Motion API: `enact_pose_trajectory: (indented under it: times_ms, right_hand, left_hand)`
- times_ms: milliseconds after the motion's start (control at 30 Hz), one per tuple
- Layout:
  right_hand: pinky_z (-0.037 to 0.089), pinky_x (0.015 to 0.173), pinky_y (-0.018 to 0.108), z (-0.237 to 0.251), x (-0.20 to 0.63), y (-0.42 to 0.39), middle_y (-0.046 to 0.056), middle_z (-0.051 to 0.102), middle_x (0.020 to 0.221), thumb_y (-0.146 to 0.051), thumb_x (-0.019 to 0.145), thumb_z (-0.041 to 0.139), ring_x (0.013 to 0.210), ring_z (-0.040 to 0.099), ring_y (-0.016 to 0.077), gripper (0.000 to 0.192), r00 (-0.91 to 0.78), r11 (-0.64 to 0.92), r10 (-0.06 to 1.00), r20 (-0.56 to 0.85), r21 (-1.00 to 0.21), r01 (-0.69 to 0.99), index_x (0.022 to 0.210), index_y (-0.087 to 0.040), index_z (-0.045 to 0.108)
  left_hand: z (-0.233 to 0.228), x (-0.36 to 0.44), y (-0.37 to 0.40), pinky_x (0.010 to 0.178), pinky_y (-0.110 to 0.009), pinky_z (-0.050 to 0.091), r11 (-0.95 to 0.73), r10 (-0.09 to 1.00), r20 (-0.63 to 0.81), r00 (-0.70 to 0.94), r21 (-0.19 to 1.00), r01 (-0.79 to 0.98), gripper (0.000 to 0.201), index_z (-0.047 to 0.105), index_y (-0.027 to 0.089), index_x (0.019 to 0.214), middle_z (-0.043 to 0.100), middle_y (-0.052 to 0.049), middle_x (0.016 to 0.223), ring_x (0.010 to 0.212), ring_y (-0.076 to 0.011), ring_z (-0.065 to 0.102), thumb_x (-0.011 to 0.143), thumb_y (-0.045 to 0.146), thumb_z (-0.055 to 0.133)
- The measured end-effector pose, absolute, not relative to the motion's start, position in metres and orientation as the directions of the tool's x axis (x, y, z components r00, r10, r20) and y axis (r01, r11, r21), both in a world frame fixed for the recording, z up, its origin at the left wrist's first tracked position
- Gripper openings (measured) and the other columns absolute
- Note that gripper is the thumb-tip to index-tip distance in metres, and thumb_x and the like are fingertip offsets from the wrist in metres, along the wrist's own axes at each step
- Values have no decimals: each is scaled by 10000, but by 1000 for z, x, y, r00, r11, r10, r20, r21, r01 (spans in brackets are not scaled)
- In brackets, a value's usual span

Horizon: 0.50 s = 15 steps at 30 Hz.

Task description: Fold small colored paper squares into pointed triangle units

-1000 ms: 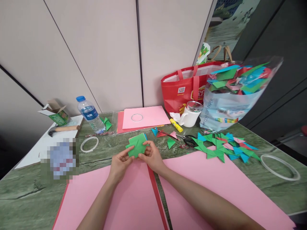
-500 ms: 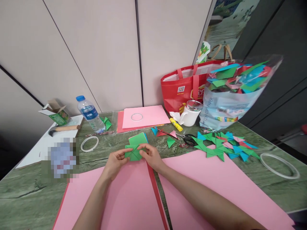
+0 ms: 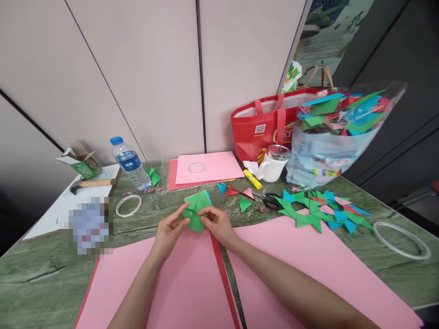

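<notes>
A creased green paper square (image 3: 196, 221) is pinched between my two hands, turned partly on its corner. My left hand (image 3: 170, 227) grips its left edge with thumb and forefinger. On the opposite edge, my right hand (image 3: 218, 225) holds the paper the same way. Just behind it lies a small stack of square papers (image 3: 205, 198), green on top with blue showing at the side. Below my hands are large pink sheets (image 3: 185, 274), with a red strip along one edge.
Scissors (image 3: 269, 200), a yellow glue stick (image 3: 253, 179) and folded paper stars (image 3: 305, 212) lie to the right. A white mug (image 3: 273, 165), red bag (image 3: 255, 137) and plastic bag of folded paper (image 3: 322, 157) stand behind. At left are a water bottle (image 3: 129, 164) and hammer (image 3: 92, 183).
The green square has been rotated from lying level to a diagonal slant. My left fingers have shifted their hold on its edge, while my right hand stays close to where it was.
</notes>
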State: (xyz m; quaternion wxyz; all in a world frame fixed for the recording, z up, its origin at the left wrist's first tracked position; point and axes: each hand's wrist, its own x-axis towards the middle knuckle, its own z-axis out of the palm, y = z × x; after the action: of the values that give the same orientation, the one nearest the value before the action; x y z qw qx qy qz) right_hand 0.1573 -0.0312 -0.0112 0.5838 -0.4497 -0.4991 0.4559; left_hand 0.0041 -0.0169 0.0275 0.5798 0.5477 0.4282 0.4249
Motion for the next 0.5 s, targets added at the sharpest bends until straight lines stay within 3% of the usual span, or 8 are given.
enact_pose_trajectory:
  times_ms: [100,200,333,500]
  right_hand:
    - [443,588,230,-10,157,-31,15,597,763,-185,700,504,657,543,126,143,70,175,983,170,-981,-87,771,-176,628]
    - [466,585,232,-13,156,-31,12,593,788,-132,698,444,653,554,121,223,14,163,987,163,-979,-119,798,-189,635]
    - [487,631,247,-19,155,-30,15,583,852,-67,650,431,735,566,132,319,-59,213,973,222,-968,-132,861,-204,627]
    - [473,619,228,-19,155,-32,26,548,882,-137,637,600,743,536,127,218,-63,270,961,271,-963,-26,841,-199,644]
  left_hand:
    - [22,2,-15,581,-226,437,44,972,-49,230,999,27,410,622,151,1035,663,-36,755,641,-137,557,647,279,652]
    - [14,-1,-11,473,-190,373,42,981,-44,186,999,19,357,656,147,970,588,17,535,480,-85,467,641,285,656]
    - [11,-3,-9,505,-213,401,50,990,-43,136,997,-54,361,673,138,931,630,-18,599,520,-105,510,600,281,682]
    - [17,-2,-9,581,-243,450,102,987,-89,136,990,-92,392,674,139,919,683,-71,767,641,-151,582,543,237,725]
